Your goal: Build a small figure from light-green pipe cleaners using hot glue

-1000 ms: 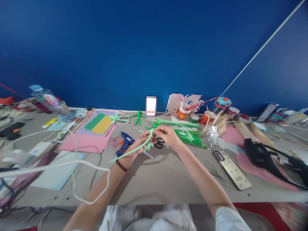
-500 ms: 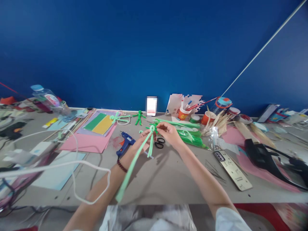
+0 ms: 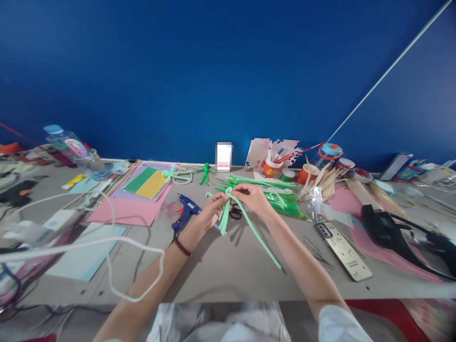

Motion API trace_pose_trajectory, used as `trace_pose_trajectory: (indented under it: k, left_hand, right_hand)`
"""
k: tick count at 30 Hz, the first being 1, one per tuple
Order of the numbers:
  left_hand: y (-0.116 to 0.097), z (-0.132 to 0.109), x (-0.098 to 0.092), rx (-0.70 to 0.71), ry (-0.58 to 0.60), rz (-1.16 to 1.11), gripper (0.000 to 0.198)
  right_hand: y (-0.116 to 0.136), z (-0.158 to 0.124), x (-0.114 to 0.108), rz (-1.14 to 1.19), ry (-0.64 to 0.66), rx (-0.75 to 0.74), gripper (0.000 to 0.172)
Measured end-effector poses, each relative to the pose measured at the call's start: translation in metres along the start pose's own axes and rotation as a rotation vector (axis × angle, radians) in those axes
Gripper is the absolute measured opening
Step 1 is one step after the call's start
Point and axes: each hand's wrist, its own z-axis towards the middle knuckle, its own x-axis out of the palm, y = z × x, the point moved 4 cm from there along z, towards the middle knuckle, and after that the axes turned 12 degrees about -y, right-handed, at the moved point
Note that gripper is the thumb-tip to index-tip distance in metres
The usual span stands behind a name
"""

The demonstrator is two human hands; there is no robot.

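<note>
Head view: both hands meet above the table [image 3: 245, 285], working on one pale green piece [image 3: 224, 219].
Left fingers: the left hand [image 3: 213, 210] has thumb and fingertips together, clamped on the piece just below its top.
Right fingers: the right hand [image 3: 252, 197] pinches close beside the small loop [image 3: 228, 190], thumb against fingertip (the exact contact is too small to make out).
Pale green piece: between the two sets of fingertips, off the table; several short strands dangle below the left fingers, and one long strand [image 3: 257, 231] curves down and to the right, under the right fingers.
Handling: probably very light, soft outside with a bendable core, hardly slippery or fragile, though the fuzz might flatten under a hard squeeze.
Where to hold: the gathered part just under the loop seems firmest; the free strands would likely sway or bend.
Fuzzy stems: straight bright green ones lie in a clear, shiny plastic bag [image 3: 310, 216], beyond and to the right of the fingers.
Green figure: a small, wrapped, knobbly shape [image 3: 205, 175] beyond the left fingers, limbs spread.
Scissors: black rounded handles [image 3: 235, 212], on the table below the right fingertips.
Glue gun: hard blue plastic [image 3: 185, 211], left of the left fingers.
</note>
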Motion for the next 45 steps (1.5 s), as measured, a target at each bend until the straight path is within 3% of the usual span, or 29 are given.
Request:
trace_pose_trajectory:
  k: [9,19,29,39,45]
  left_hand:
    - [0.001,0.003,-0.005,0.038,-0.034,0.009,0.021]
    - [0.002,0.005,-0.01,0.051,-0.064,0.022,0.02]
    - [-0.005,0.003,-0.005,0.06,-0.103,0.0,0.024]
    - [-0.01,-0.002,0.003,0.066,-0.09,-0.061,0.023]
    - [-0.014,0.0,-0.001,0.268,-0.154,0.1,0.021]
  right_hand:
    - [-0.013,-0.002,0.014,0.136,-0.049,0.105,0.016]
    - [-0.017,-0.003,0.017,0.038,-0.127,-0.026,0.015]
    - [-0.01,-0.007,0.02,0.044,-0.142,-0.039,0.013]
    - [-0.011,-0.007,0.025,0.331,-0.051,0.15,0.026]
    - [-0.008,-0.006,0.017,0.198,-0.126,0.059,0.024]
